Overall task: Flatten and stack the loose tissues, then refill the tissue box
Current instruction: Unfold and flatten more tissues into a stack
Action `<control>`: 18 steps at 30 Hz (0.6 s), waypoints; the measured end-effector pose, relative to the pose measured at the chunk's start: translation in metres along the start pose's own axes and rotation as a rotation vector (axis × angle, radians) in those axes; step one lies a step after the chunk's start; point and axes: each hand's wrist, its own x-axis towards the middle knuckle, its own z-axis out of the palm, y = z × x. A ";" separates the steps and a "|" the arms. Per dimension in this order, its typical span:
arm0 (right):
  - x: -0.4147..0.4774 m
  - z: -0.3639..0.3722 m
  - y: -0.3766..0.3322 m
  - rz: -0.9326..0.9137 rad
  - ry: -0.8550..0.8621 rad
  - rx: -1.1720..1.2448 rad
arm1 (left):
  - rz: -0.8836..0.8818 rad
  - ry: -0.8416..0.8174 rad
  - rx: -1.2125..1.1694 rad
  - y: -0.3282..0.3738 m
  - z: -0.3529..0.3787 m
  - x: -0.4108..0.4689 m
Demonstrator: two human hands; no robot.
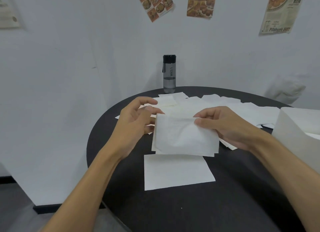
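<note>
A folded white tissue point(183, 136) hangs above the round black table point(216, 205). My right hand point(223, 126) pinches its upper right edge between thumb and fingers. My left hand point(136, 120) is at its upper left corner, fingers loosely spread; whether the fingertips touch the tissue is unclear. A flat white tissue point(176, 172) lies on the table just below the held one. Several loose tissues point(207, 101) are scattered across the far half of the table. At the right edge stands a white tissue box point(297, 126), only partly in view.
A grey water bottle point(169, 74) with a black cap stands at the table's far edge against the white wall. Posters hang on the wall above. The near part of the table top is bare black surface; floor lies to the left.
</note>
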 end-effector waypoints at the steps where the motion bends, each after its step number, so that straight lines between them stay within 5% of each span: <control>1: -0.001 0.001 -0.001 0.018 0.001 -0.006 | -0.075 0.000 -0.040 0.000 -0.001 -0.003; 6: -0.006 0.012 -0.004 0.097 -0.145 -0.145 | -0.123 -0.035 0.185 -0.012 -0.007 -0.021; 14: -0.003 0.024 0.011 0.017 -0.181 -0.834 | -0.043 -0.146 0.518 -0.045 -0.019 -0.036; 18: -0.009 0.041 0.009 -0.109 -0.191 -0.721 | 0.002 -0.130 0.698 -0.051 -0.022 -0.035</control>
